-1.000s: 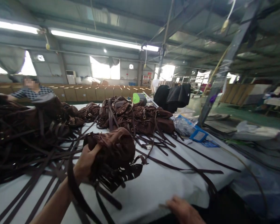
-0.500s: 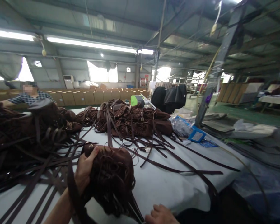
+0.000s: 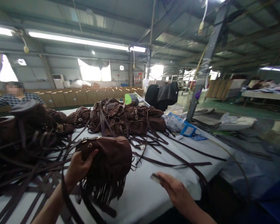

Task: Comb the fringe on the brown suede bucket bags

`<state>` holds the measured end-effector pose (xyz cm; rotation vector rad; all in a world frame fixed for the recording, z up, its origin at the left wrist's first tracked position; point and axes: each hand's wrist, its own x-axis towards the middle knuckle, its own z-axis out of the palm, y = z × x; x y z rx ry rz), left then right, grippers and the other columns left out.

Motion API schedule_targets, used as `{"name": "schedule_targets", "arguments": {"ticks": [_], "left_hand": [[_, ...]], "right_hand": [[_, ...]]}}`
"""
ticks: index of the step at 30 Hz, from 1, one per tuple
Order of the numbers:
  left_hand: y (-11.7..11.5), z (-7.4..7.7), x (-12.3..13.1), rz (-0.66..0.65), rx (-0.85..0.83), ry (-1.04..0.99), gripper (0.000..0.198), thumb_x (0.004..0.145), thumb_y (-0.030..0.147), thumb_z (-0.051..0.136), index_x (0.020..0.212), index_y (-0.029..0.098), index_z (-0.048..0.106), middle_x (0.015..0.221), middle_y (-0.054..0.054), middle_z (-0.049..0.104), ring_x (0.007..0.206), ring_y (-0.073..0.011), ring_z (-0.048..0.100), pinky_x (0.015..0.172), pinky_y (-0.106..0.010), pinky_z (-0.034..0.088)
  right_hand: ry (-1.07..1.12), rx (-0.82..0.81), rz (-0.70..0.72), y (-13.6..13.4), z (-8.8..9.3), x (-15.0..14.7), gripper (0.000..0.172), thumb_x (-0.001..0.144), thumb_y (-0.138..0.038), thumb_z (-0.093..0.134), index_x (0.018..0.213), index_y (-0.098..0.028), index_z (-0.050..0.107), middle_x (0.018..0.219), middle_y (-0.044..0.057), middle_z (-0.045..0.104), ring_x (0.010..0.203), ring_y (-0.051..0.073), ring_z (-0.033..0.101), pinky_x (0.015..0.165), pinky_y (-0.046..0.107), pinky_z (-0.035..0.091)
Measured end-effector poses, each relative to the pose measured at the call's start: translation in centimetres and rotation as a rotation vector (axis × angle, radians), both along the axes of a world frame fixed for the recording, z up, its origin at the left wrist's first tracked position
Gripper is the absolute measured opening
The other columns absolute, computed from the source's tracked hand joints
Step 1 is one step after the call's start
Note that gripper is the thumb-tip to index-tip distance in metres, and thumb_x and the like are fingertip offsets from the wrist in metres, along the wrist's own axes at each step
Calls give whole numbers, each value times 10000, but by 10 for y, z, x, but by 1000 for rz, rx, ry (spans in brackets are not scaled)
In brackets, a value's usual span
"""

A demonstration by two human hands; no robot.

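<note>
From the head camera: a brown fringed bag (image 3: 113, 154) is held up above the near part of a pale desk (image 3: 140, 202). The left grip (image 3: 79, 169) pinches its left end, thumb on the near face. The right grip (image 3: 176, 188), apart from the bag to its right, is closed on a small object (image 3: 156, 178), perhaps metal; its kind cannot be told.

Handling this well would seem to call for a firm hold at the end, the near face turned to the light, and the small object clear of the fringe (image 3: 105, 191), which hangs loose. A strap (image 3: 67, 202) crosses the left forearm and could snag.

Beyond lies a pile of similar bags (image 3: 128, 121); more are heaped at left, with a person (image 3: 20, 98) behind. Tangled straps (image 3: 35, 174) crowd the desk's left side. At the far right lie clear plastic (image 3: 174, 122) and a blue frame (image 3: 188, 129).
</note>
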<state>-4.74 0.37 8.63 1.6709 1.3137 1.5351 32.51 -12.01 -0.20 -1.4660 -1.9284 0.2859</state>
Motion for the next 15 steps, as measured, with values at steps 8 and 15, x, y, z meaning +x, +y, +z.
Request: {"name": "schedule_targets", "arguments": {"ticks": [8,15], "left_hand": [[-11,9,-6,206,10,-158,346,723,498,683,915,211,707,933,-20,726,910,-221,644,738,-233,518],[-27,22,16,71,-157,-387,331,664,458,750,851,190,701,737,6,717,677,-167,660,576,-196,542]], "right_hand": [[104,258,168,40,78,-44,231,955,-295,437,1097,-215,601,879,46,643,821,164,605,744,284,491],[-268,373,308,62,117,-83,286,947,-140,390,1137,-237,581,823,16,562,774,148,498,712,275,390]]}}
